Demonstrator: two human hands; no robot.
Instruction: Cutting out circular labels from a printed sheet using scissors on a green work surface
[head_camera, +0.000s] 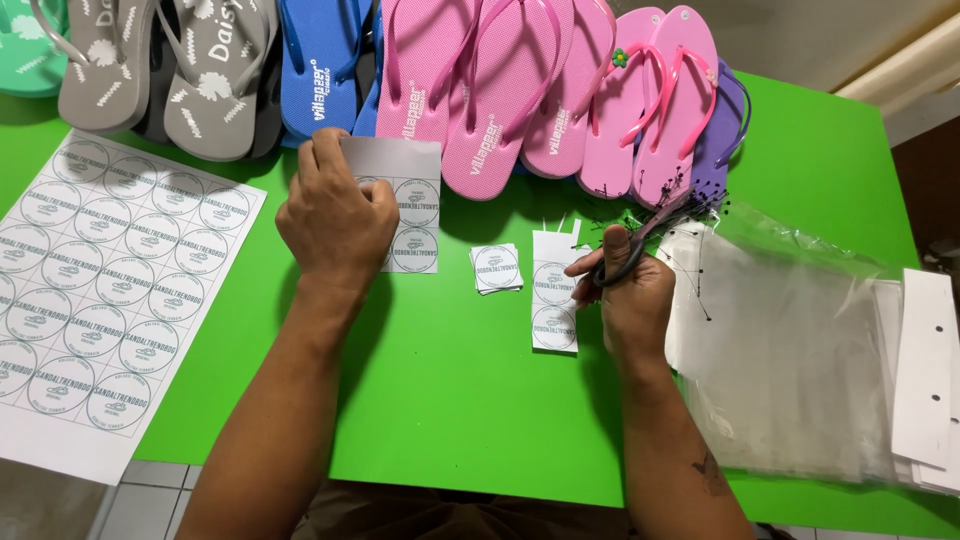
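Currently a round-label sheet piece (405, 205) is pinched in the left hand (335, 215) on the green table (450, 400), scissors (640, 245) gripped, probably shut, in the right hand (630, 295) beside a cut label strip (553, 290); mid-cutting, next cut needs realignment.

I am seeing matt white paper in the label sheet (100, 290) at left, smooth foam rubber in the sandals (480, 80) along the top, glossy clear plastic in the bags (790, 350) at right, and a smooth matt green table (450, 400).
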